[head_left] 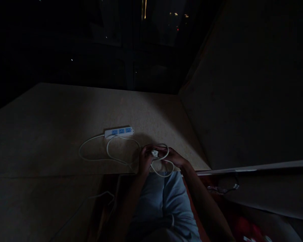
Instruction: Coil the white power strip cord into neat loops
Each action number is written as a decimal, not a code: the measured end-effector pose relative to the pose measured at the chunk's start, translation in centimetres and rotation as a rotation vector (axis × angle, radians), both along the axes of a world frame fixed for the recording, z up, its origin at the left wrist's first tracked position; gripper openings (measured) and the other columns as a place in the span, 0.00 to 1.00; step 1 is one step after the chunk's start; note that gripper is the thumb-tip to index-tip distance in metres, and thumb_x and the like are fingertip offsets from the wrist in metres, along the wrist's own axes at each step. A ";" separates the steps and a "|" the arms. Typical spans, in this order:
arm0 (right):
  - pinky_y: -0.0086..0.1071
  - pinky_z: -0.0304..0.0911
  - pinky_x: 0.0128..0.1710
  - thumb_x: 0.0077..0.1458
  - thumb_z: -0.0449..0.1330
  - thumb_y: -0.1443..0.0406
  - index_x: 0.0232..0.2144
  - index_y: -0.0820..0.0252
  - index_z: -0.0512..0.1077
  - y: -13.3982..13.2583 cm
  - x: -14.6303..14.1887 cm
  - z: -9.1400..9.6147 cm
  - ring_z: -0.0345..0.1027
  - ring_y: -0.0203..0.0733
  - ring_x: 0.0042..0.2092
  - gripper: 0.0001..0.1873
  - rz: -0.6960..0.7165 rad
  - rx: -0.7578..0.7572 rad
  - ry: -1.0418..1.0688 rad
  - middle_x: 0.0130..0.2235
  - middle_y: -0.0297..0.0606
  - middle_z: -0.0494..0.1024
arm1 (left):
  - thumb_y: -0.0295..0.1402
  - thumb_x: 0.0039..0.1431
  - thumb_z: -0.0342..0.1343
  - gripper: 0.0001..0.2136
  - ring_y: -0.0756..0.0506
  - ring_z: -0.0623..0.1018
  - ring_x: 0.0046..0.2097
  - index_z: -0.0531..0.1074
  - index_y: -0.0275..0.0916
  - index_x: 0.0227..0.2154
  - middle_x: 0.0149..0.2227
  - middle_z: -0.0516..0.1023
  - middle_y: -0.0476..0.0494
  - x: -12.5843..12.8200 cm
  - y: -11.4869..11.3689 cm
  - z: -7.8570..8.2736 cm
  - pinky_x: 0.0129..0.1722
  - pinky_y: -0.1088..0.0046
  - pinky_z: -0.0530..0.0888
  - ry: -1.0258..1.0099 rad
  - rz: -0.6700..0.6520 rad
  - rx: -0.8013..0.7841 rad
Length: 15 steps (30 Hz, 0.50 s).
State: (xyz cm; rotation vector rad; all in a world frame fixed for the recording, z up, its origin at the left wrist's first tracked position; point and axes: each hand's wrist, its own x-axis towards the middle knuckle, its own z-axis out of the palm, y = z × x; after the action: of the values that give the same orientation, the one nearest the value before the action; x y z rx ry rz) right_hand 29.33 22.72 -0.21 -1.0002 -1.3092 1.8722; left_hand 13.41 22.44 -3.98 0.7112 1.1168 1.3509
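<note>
Near the front edge of the table, my left hand is closed around a white plug at the end of a pale cord. Close beside it my right hand is closed on the looped cord, whose loops hang over the table edge above my lap. The cord runs left across the tabletop in wide curves to a white power strip with three blue socket blocks, which lies flat. Dim light hides the exact finger positions.
The pale tabletop meets a dark panel on the right. Dark window panes stand behind it. Another thin cable lies at lower left. A dark cord with a white tag hangs below the ledge at right.
</note>
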 end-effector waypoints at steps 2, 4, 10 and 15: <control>0.24 0.56 0.23 0.44 0.72 0.57 0.43 0.60 0.78 0.4 -0.2 -0.4 0.58 0.30 0.25 0.23 -0.126 0.043 -0.001 0.31 0.35 0.73 | 0.36 0.43 0.63 0.15 0.42 0.78 0.43 0.77 0.37 0.36 0.40 0.80 0.40 0.0 -0.1 0.1 0.45 0.68 0.72 0.028 -0.008 0.026; 0.26 0.58 0.24 0.43 0.72 0.57 0.38 0.59 0.79 0.6 -0.6 -1.0 0.61 0.32 0.27 0.19 -0.242 0.071 -0.006 0.35 0.37 0.76 | 0.36 0.44 0.65 0.16 0.41 0.77 0.47 0.77 0.38 0.39 0.43 0.80 0.39 -0.1 -0.4 0.5 0.49 0.67 0.71 0.085 0.010 0.065; 0.29 0.64 0.37 0.47 0.71 0.59 0.43 0.58 0.77 -0.2 -1.6 -1.6 0.68 0.37 0.36 0.20 -0.284 0.043 0.093 0.38 0.37 0.77 | 0.39 0.46 0.69 0.21 0.42 0.78 0.46 0.77 0.37 0.43 0.44 0.80 0.37 -0.2 -0.5 2.0 0.48 0.68 0.72 0.073 -0.091 0.066; 0.31 0.64 0.45 0.49 0.70 0.58 0.41 0.57 0.78 -0.7 -1.5 -0.6 0.70 0.38 0.39 0.17 -0.168 0.003 0.142 0.38 0.37 0.78 | 0.47 0.41 0.70 0.21 0.45 0.79 0.37 0.75 0.35 0.30 0.33 0.80 0.40 -1.5 1.0 3.0 0.39 0.71 0.73 0.031 -0.122 -0.015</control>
State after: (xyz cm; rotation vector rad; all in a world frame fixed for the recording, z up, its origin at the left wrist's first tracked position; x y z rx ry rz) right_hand 27.88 22.00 -0.84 -0.9277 -1.1099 1.7788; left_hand 11.87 23.44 -1.02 0.7787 1.0895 1.2311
